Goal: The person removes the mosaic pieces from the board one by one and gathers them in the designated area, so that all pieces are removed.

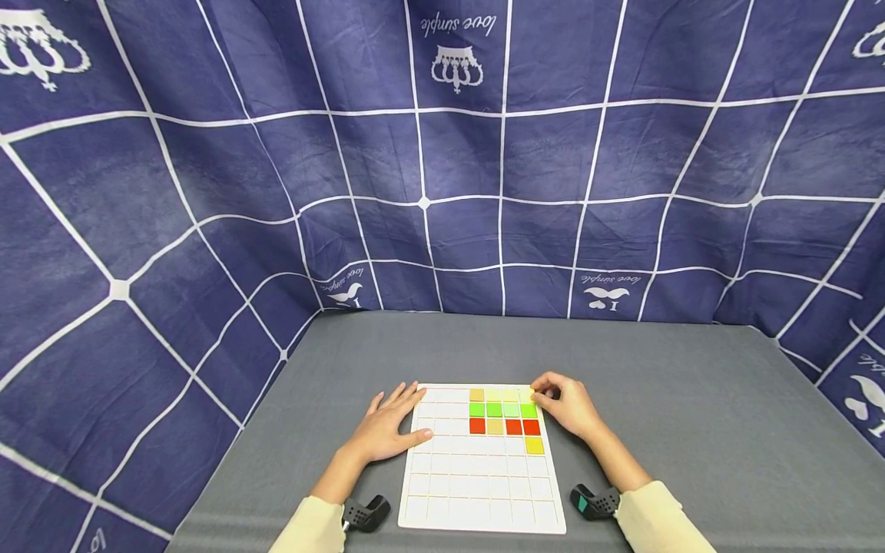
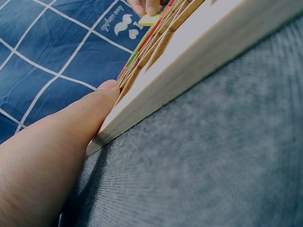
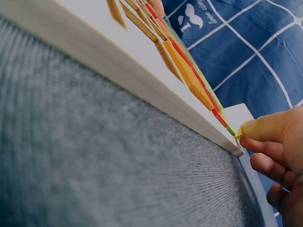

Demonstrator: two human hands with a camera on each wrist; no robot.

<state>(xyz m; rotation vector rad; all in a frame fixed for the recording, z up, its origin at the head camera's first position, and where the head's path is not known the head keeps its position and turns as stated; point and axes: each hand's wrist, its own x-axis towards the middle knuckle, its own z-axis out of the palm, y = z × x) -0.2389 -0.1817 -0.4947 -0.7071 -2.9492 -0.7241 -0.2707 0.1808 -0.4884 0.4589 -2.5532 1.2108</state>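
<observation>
A white gridded board (image 1: pixel 480 485) lies on the grey table, with square coloured tiles in its upper right cells. My left hand (image 1: pixel 384 428) rests along the board's upper left edge, fingers spread and thumb over the rim. At the far right corner, my right hand (image 1: pixel 571 402) pinches a pale yellow tile (image 3: pixel 238 117) between thumb and fingertips. That tile stands tilted up from the board in the right wrist view. Beside it are pale yellow tiles along the top row, then a row of green tiles (image 1: pixel 494 410), then red tiles (image 1: pixel 478 426) with one tan tile (image 1: pixel 495 427) among them.
A single deeper yellow tile (image 1: pixel 535 445) sits below the red row at the right edge. Grey cloth (image 1: pixel 657 384) covers the table around the board. Blue curtain (image 1: pixel 463 169) with white lines hangs behind and at both sides.
</observation>
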